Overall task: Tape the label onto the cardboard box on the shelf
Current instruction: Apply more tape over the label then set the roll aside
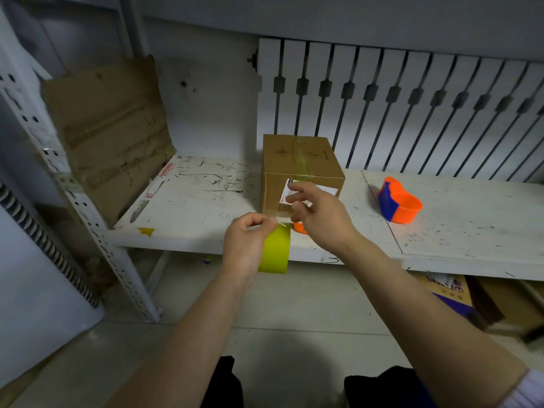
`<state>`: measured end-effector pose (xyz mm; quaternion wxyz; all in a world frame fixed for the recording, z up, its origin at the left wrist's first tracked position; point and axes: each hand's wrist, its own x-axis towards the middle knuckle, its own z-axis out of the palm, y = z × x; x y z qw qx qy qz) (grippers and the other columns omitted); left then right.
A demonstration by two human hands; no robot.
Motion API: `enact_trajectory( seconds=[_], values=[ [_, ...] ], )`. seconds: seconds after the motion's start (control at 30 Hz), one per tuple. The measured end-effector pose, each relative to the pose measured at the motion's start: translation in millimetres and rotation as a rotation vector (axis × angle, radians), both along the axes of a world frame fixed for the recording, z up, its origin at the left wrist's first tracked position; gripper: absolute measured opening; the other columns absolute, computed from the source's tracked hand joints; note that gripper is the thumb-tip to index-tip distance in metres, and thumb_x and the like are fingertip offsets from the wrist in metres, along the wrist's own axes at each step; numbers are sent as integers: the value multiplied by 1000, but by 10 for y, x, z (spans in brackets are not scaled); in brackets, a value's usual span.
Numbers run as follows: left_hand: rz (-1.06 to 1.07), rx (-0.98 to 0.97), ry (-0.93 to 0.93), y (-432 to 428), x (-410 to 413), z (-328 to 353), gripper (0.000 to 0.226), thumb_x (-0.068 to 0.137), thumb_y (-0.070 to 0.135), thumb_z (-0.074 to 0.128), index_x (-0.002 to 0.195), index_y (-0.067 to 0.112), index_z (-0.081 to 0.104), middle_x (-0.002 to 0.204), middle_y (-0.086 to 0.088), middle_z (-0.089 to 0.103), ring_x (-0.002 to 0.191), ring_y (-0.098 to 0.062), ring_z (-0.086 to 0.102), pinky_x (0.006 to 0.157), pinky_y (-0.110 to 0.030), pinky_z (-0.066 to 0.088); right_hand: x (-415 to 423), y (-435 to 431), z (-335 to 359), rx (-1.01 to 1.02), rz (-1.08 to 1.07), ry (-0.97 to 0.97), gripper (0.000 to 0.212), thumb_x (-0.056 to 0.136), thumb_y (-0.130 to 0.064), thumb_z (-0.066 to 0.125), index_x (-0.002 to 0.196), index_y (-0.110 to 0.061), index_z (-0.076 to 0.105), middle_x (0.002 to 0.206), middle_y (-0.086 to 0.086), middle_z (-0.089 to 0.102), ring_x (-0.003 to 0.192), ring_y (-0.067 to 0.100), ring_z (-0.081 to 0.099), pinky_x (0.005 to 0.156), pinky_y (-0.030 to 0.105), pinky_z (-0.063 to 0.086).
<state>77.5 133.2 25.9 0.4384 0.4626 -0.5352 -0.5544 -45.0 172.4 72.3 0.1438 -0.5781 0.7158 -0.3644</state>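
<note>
Nearest the camera, two bare forearms reach forward over a pale tiled floor. The left hand (246,242) has its grip pinched closed on the free end of a glossy yellow-green roll of tape (275,251), which hangs below the shelf edge. The right hand (319,214) has thumb and forefinger closed on the other end of a short clear strip drawn from the roll, held just in front of the box.

One small brown cardboard box (301,166), taped along its top seam, stands on the scuffed, ink-marked white shelf (191,207). One white printed label (312,192) lies flat on its front face, partly hidden by the right hand.

Right of the box, well apart, sits one orange and blue plastic tape dispenser (399,203). One flattened cardboard sheet (109,134) leans at the shelf's left end.
</note>
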Motion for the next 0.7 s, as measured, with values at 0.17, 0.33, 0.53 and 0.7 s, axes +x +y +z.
enact_trajectory(
  seconds=[0.17,0.33,0.53,0.7],
  values=[
    [103,30,87,103,28,72,21,86,21,61,65,21,56,67,2,53,65,-15,47,61,-28,40,87,134,-2,122,-60,-525,20,93,-27,51,106,-15,61,105,3,67,97,19,64,79,34,54],
    [94,-36,63,162,67,77,18,85,23,61,68,23,55,77,1,55,71,-16,48,60,-28,39,194,196,-41,124,-35,-677,9,86,-22,63,88,-14,68,82,-11,61,79,4,54,73,26,47],
    [59,-112,69,238,98,108,18,86,19,61,69,25,56,78,4,57,73,-13,50,60,-26,39,247,184,-60,57,-60,-732,8,85,-15,64,82,-12,70,78,-8,63,76,4,55,75,24,45],
    [129,-87,57,240,105,93,10,83,22,64,74,25,61,92,-5,63,85,-19,55,71,-33,46,282,165,-60,-26,-59,-699,16,87,-12,62,71,-16,64,74,-7,62,70,2,55,66,16,42]
  ],
)
